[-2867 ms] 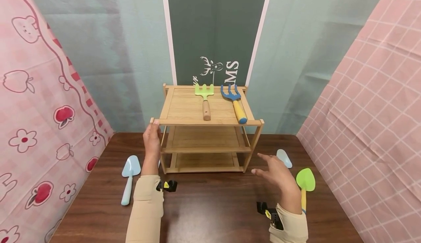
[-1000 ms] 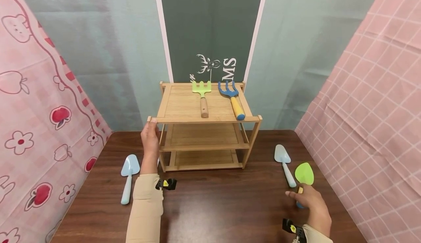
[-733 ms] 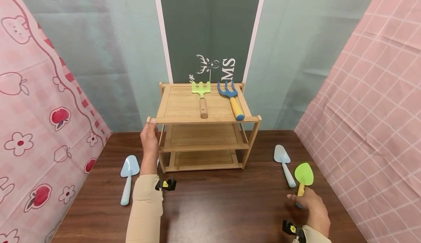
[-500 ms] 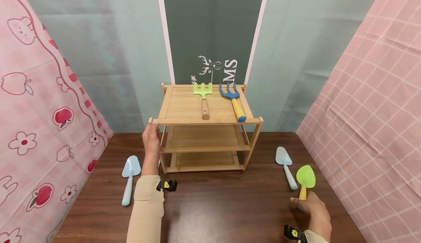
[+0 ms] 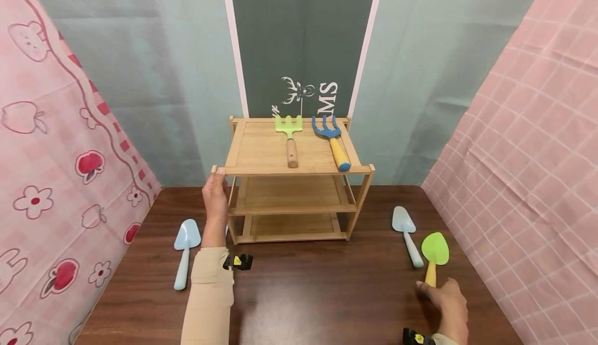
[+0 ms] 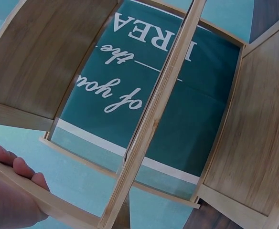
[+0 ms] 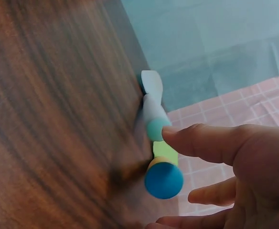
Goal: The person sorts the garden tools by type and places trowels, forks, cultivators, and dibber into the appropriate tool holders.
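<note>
The right hand [image 5: 448, 306] is held low over the bench [image 5: 317, 293], its fingers [image 7: 213, 193] spread well apart, with nothing gripped. The green trowel [image 5: 435, 254] lies on the bench just ahead of them; its long axis is directed away from the person, leaning slightly right, blade far and yellow handle near. In the head view the handle's blue end is mostly covered by the thumb; in the right wrist view the blade is largely hidden behind that end. A white trowel [image 5: 404, 221] is placed beside it, farther off. The near left corner of a wooden rack [image 5: 261, 170] is gripped by the left hand [image 5: 216, 194], partly cut off in its wrist view. A green fork [image 5: 291, 153] and a blue fork [image 5: 339, 154] are carried on top.
</note>
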{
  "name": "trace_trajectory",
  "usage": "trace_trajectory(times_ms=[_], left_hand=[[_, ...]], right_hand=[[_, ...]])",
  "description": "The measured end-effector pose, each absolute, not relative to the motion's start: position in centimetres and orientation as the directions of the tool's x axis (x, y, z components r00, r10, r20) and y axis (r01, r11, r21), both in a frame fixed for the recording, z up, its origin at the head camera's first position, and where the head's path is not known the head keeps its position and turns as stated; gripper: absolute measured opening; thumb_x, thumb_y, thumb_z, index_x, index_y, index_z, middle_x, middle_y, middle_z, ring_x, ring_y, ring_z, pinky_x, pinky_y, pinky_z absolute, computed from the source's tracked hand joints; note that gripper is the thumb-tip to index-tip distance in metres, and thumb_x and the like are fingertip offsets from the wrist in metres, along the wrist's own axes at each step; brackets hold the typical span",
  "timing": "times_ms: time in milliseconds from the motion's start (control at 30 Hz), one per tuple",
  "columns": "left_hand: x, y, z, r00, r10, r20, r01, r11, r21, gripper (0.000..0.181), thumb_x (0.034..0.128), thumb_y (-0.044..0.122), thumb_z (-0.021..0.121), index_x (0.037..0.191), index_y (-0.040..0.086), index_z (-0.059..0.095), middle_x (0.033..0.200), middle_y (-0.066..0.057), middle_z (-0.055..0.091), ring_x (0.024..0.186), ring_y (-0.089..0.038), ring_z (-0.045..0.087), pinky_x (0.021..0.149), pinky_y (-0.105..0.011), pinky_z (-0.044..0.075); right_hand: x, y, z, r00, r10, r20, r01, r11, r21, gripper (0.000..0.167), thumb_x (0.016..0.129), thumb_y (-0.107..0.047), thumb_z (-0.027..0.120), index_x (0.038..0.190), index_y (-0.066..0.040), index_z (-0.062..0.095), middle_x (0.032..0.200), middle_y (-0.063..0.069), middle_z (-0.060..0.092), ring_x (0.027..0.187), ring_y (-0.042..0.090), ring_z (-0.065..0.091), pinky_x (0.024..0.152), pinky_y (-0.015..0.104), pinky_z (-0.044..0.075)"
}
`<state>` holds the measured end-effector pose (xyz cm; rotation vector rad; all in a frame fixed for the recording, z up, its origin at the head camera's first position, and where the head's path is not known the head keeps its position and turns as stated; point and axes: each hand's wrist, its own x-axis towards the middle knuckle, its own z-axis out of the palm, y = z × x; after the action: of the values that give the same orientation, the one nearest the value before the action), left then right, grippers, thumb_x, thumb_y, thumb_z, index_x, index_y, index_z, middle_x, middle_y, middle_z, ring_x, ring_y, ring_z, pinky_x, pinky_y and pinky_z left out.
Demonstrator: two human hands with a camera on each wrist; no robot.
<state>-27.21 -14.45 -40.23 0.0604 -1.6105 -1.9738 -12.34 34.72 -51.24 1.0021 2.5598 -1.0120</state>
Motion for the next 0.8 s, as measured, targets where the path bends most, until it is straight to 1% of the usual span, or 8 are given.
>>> trace_trajectory(times_ms=[133, 233, 333, 400, 500, 600, 700, 800], left_hand=[[-27.2, -14.3, -40.1, -0.826, -0.473, 0.307, 0.408, -0.125, 0.904, 0.045, 0.0928, 0.025, 0.051, 0.077, -0.014, 0.035, 0.059, -0.004, 0.032, 0.055, -0.016, 0.029, 0.056, -0.028, 0.025], [-27.2, -14.2, -40.1, -0.829, -0.476, 0.293, 0.399, -0.136, 0.907, 0.043, 0.0923, 0.025, 0.051, 0.076, -0.011, 0.036, 0.060, -0.002, 0.032, 0.055, -0.015, 0.030, 0.057, -0.029, 0.025], [-27.2, -14.1, -40.2, -0.832, -0.480, 0.279, 0.385, -0.137, 0.913, 0.042, 0.0921, 0.026, 0.052, 0.074, -0.009, 0.037, 0.059, -0.002, 0.032, 0.054, -0.014, 0.029, 0.057, -0.029, 0.026], [-27.1, -14.1, -40.2, -0.832, -0.478, 0.280, 0.385, -0.134, 0.913, 0.043, 0.0920, 0.026, 0.052, 0.074, -0.010, 0.037, 0.059, -0.003, 0.032, 0.054, -0.013, 0.029, 0.057, -0.029, 0.026], [-27.2, -14.0, -40.2, -0.834, -0.466, 0.294, 0.394, -0.132, 0.910, 0.045, 0.0921, 0.026, 0.052, 0.077, -0.013, 0.035, 0.059, -0.002, 0.031, 0.054, -0.012, 0.029, 0.056, -0.029, 0.025], [-27.3, -14.0, -40.2, -0.831, -0.463, 0.307, 0.406, -0.130, 0.904, 0.046, 0.0922, 0.026, 0.052, 0.078, -0.015, 0.035, 0.058, -0.002, 0.031, 0.053, -0.011, 0.028, 0.055, -0.028, 0.024], [-27.3, -14.1, -40.2, -0.829, -0.467, 0.309, 0.410, -0.130, 0.903, 0.046, 0.0924, 0.025, 0.051, 0.078, -0.016, 0.035, 0.059, -0.002, 0.031, 0.053, -0.011, 0.028, 0.055, -0.028, 0.024], [-27.3, -14.3, -40.2, -0.830, -0.466, 0.307, 0.406, -0.128, 0.905, 0.046, 0.0927, 0.024, 0.051, 0.077, -0.017, 0.035, 0.058, -0.001, 0.031, 0.053, -0.011, 0.028, 0.055, -0.028, 0.024]], right_hand=[[-12.4, 34.7, -51.6, -0.736, 0.536, -0.414, 0.676, 0.540, -0.502, 0.100, 0.075, -0.051, 0.070, 0.132, 0.015, 0.020, 0.128, 0.041, 0.029, 0.110, 0.060, 0.032, 0.087, 0.065, 0.030], [-12.3, 34.7, -51.8, -0.737, 0.543, -0.402, 0.674, 0.546, -0.498, 0.094, 0.076, -0.047, 0.070, 0.129, 0.015, 0.023, 0.123, 0.040, 0.034, 0.107, 0.059, 0.035, 0.084, 0.064, 0.033], [-12.1, 34.7, -52.0, -0.738, 0.547, -0.394, 0.672, 0.545, -0.501, 0.090, 0.078, -0.044, 0.069, 0.126, 0.017, 0.025, 0.117, 0.039, 0.037, 0.104, 0.057, 0.038, 0.083, 0.062, 0.035], [-12.2, 34.7, -52.1, -0.740, 0.549, -0.390, 0.670, 0.546, -0.502, 0.087, 0.078, -0.042, 0.069, 0.124, 0.019, 0.027, 0.113, 0.039, 0.039, 0.103, 0.057, 0.039, 0.083, 0.061, 0.036], [-12.2, 34.8, -52.5, -0.739, 0.556, -0.382, 0.671, 0.549, -0.499, 0.083, 0.078, -0.043, 0.069, 0.116, 0.022, 0.034, 0.104, 0.038, 0.044, 0.098, 0.054, 0.042, 0.080, 0.059, 0.038], [-12.2, 34.8, -52.8, -0.748, 0.563, -0.352, 0.658, 0.556, -0.507, 0.078, 0.077, -0.046, 0.069, 0.110, 0.020, 0.042, 0.094, 0.034, 0.048, 0.093, 0.051, 0.044, 0.075, 0.057, 0.040], [-12.3, 34.7, -53.2, -0.766, 0.566, -0.306, 0.632, 0.571, -0.525, 0.076, 0.076, -0.046, 0.070, 0.113, 0.016, 0.047, 0.095, 0.033, 0.050, 0.094, 0.051, 0.044, 0.072, 0.056, 0.039], [-12.4, 34.5, -53.5, -0.783, 0.567, -0.255, 0.600, 0.584, -0.546, 0.071, 0.077, -0.042, 0.071, 0.116, 0.012, 0.049, 0.100, 0.034, 0.050, 0.096, 0.052, 0.043, 0.072, 0.057, 0.038]])
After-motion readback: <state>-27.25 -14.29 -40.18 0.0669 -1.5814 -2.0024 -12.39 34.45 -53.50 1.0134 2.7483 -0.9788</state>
